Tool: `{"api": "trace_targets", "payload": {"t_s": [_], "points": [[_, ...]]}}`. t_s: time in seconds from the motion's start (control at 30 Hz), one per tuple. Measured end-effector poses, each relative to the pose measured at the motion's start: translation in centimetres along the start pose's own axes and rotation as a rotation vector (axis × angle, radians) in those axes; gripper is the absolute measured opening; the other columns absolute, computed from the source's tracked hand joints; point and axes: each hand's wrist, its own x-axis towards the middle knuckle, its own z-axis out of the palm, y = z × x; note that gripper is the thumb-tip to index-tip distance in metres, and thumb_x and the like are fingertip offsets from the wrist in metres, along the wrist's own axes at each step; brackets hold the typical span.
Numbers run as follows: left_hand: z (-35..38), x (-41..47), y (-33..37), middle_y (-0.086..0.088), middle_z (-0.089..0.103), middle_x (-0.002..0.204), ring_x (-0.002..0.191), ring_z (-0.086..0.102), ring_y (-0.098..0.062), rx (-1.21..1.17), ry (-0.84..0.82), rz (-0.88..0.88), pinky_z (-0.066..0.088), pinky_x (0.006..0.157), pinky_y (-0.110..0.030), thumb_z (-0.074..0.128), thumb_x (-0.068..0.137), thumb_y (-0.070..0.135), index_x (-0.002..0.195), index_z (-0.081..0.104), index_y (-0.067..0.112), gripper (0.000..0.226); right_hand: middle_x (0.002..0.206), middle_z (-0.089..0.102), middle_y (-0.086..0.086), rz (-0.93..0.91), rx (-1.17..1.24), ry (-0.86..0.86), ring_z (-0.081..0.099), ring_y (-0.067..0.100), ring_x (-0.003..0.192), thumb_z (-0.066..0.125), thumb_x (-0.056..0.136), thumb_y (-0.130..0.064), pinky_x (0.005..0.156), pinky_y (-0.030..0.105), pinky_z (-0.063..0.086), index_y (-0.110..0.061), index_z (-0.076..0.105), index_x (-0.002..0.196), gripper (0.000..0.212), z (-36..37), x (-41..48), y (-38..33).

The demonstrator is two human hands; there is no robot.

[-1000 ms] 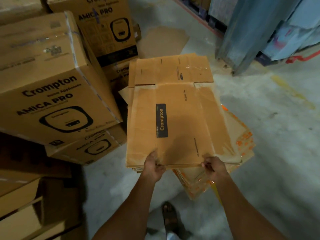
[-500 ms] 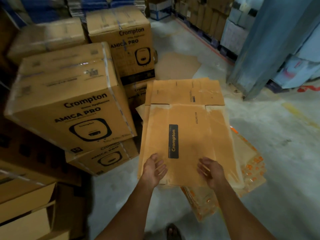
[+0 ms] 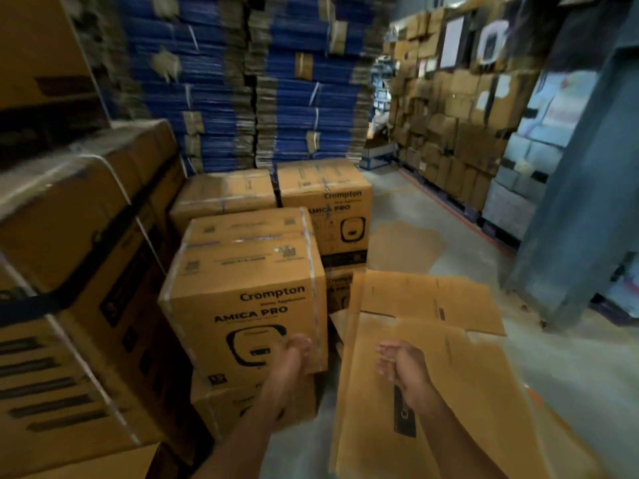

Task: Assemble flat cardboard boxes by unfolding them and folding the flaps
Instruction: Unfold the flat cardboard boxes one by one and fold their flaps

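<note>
A flat brown cardboard box (image 3: 449,340) with a black label strip (image 3: 404,420) lies low at the right, its far flaps spread out. My right hand (image 3: 401,363) hovers over its near half with loosely curled fingers that hold nothing. My left hand (image 3: 294,354) is raised to the left of the flat box, in front of a sealed Crompton carton (image 3: 249,292). It is blurred, and nothing shows in it. Both forearms reach in from the bottom edge.
Sealed Crompton cartons (image 3: 321,202) are stacked ahead, and larger cartons (image 3: 69,271) stand at the left. Tall blue bundles of flat boxes (image 3: 304,98) fill the back. A loose cardboard sheet (image 3: 401,247) lies on the concrete floor. A blue-grey pillar (image 3: 581,202) stands at the right, before stacked cartons (image 3: 449,115).
Both hands came off the near edge of the flat box and rose. The camera tilted up, so the box stacks and the aisle now fill the view.
</note>
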Motion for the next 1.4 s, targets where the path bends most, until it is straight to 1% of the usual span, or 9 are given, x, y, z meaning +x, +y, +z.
{"api": "trace_targets", "payload": {"t_s": [0.1,0.27,0.47,0.63,0.7,0.83,1.0,1.23,1.4], "points": [[-5.2,1.4,1.4,-0.003,0.073,0.098,0.090,0.068,-0.022,0.211,0.052,0.122,0.057,0.091,-0.045,0.064,0.096,0.020,0.092,0.070,0.023,0.008,0.100,0.075,0.013,-0.076,-0.055,-0.051,0.071,0.030,0.088,0.058,0.098,-0.003,0.083,0.044,0.058,-0.006,0.072,0.105,0.017,5.1,-1.0,-1.6],[-12.8,1.4,4.7,0.012,0.065,0.099,0.100,0.062,-0.013,0.388,0.132,0.279,0.047,0.084,-0.025,0.057,0.100,0.024,0.099,0.065,0.028,0.010,0.096,0.074,0.017,-0.200,-0.160,-0.125,0.069,0.025,0.078,0.065,0.095,-0.005,0.061,0.031,0.056,-0.008,0.073,0.100,0.010,12.9,-3.5,-3.0],[-20.2,2.4,8.0,0.007,0.063,0.106,0.095,0.061,-0.011,0.475,0.194,0.427,0.045,0.071,-0.019,0.057,0.101,0.027,0.113,0.056,0.026,0.013,0.092,0.076,0.004,-0.381,-0.363,-0.193,0.073,0.022,0.080,0.062,0.097,-0.009,0.066,0.031,0.058,-0.017,0.075,0.092,0.016,20.8,-5.8,-5.2],[-26.2,0.7,5.8,0.010,0.064,0.099,0.084,0.060,-0.002,0.375,0.294,0.403,0.048,0.065,-0.010,0.056,0.102,0.023,0.121,0.058,0.021,0.019,0.097,0.074,0.002,-0.422,-0.459,-0.316,0.071,0.020,0.078,0.060,0.098,-0.007,0.066,0.030,0.057,-0.015,0.072,0.096,0.015,27.5,-8.2,-4.1],[-29.3,-0.4,3.6,0.011,0.065,0.097,0.083,0.062,-0.004,0.316,0.379,0.366,0.046,0.061,-0.011,0.055,0.103,0.024,0.122,0.059,0.023,0.019,0.099,0.073,0.004,-0.418,-0.488,-0.406,0.071,0.025,0.084,0.059,0.100,-0.007,0.071,0.035,0.057,-0.013,0.071,0.098,0.014,30.7,-9.2,-2.6],[-36.5,-2.8,-1.4,0.003,0.068,0.105,0.090,0.065,-0.013,0.154,0.529,0.182,0.053,0.068,-0.023,0.059,0.100,0.028,0.119,0.062,0.024,0.019,0.100,0.073,0.006,-0.385,-0.622,-0.603,0.071,0.023,0.082,0.059,0.100,-0.008,0.073,0.038,0.057,-0.015,0.071,0.098,0.014,38.0,-11.4,1.4],[-43.1,-7.0,-10.4,0.000,0.070,0.102,0.094,0.066,-0.019,0.003,0.810,-0.055,0.053,0.079,-0.032,0.064,0.098,0.028,0.112,0.062,0.025,0.014,0.097,0.074,0.006,-0.310,-0.775,-0.816,0.071,0.017,0.077,0.062,0.097,-0.010,0.063,0.029,0.059,-0.018,0.071,0.095,0.012,46.3,-13.9,9.4],[-44.0,-11.6,-20.9,0.001,0.071,0.107,0.100,0.066,-0.020,-0.198,1.036,-0.346,0.054,0.088,-0.035,0.064,0.096,0.026,0.117,0.064,0.021,0.021,0.099,0.071,0.007,-0.125,-0.994,-1.087,0.069,0.017,0.079,0.062,0.097,-0.008,0.062,0.028,0.056,-0.016,0.068,0.100,0.010,52.5,-15.6,20.6],[-42.7,-7.9,-27.2,0.000,0.071,0.110,0.099,0.068,-0.021,-0.314,1.061,-0.466,0.054,0.094,-0.039,0.066,0.096,0.030,0.116,0.064,0.023,0.021,0.105,0.071,0.007,-0.068,-1.115,-1.121,0.069,0.017,0.081,0.063,0.096,-0.008,0.063,0.028,0.054,-0.017,0.067,0.103,0.012,54.5,-11.7,28.0]]}}
